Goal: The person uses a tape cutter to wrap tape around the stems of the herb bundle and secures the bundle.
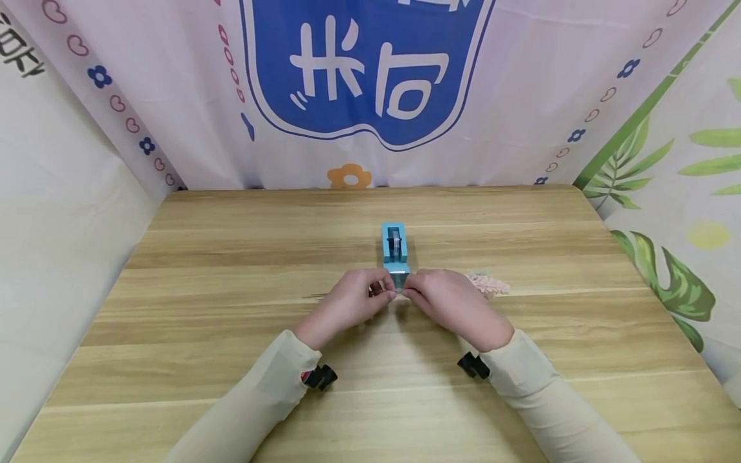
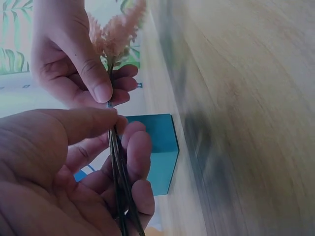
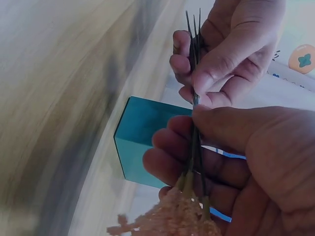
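A small bunch of pink flowers [image 1: 491, 285] on thin dark stems [image 2: 117, 172] lies sideways across both hands. My left hand [image 1: 356, 299] pinches the stems between thumb and fingertips, their bare ends sticking out past it. Right beside it, my right hand [image 1: 451, 301] pinches the same stems closer to the blooms, thumb tip almost against the left thumb. A small pale shiny bit [image 3: 196, 100] shows on the stems between the two thumbs. Just beyond the hands stands a blue tape dispenser [image 1: 396, 267] with a clear roll in it.
The wooden table [image 1: 231, 257] reaches back to a printed cloth [image 1: 202, 154] hanging behind it. At the right hangs a leaf-patterned cloth [image 1: 666, 193]. Black wrist cameras sit at both sleeve cuffs.
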`<state>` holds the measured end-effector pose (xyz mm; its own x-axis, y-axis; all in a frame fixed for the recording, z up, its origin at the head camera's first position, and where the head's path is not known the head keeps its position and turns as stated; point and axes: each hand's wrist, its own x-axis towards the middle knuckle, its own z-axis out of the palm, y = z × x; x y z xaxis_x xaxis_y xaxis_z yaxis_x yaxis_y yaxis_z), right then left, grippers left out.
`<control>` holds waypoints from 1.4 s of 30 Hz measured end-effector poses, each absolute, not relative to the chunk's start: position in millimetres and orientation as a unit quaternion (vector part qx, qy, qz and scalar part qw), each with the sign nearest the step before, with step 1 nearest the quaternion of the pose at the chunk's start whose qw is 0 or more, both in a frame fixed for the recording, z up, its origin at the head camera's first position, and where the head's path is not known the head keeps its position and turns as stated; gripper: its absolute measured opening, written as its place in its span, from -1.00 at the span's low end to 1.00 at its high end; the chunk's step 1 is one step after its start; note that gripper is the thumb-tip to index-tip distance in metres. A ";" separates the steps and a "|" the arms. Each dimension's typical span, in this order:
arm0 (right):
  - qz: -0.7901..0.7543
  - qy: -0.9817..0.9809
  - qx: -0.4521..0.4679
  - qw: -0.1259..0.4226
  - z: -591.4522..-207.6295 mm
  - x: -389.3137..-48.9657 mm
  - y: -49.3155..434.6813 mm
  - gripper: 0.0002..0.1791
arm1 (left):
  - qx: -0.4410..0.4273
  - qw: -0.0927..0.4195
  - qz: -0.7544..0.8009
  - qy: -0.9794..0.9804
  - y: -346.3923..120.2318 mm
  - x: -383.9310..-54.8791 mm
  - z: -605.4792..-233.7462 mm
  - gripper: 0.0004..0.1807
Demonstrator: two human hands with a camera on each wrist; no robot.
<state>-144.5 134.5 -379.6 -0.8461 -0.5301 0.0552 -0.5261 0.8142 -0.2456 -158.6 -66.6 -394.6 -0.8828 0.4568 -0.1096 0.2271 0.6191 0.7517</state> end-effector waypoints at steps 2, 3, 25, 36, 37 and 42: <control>-0.128 0.952 -0.276 0.000 -380.5 -144.8 134.5 -0.85 | 0.194 0.144 0.391 0.888 -66.4 -158.9 -394.8 -0.89; -0.131 0.953 -0.275 -0.003 -380.8 -144.9 134.5 -0.86 | 0.194 0.142 0.390 0.889 -66.3 -159.2 -395.0 -0.86; -0.123 0.951 -0.283 -0.030 -381.9 -146.1 134.1 -0.83 | 0.194 0.099 0.366 0.905 -64.5 -162.0 -397.9 -0.91; -0.144 0.951 -0.271 -0.037 -383.0 -148.0 133.5 -0.91 | 0.188 0.104 0.360 0.908 -63.9 -162.7 -395.9 -0.93; -0.145 0.951 -0.272 -0.037 -383.0 -148.1 133.5 -0.91 | 0.186 0.106 0.358 0.909 -63.8 -162.9 -395.9 -0.92; -0.139 0.952 -0.270 -0.042 -384.0 -148.0 133.5 -0.93 | 0.190 0.109 0.343 0.914 -63.5 -164.2 -394.4 -0.82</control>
<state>-148.0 133.5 -384.0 -0.8503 -0.5029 0.1550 -0.5263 0.8150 -0.2425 -164.2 -63.5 -394.4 -0.9037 0.4226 -0.0692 0.2728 0.6929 0.6675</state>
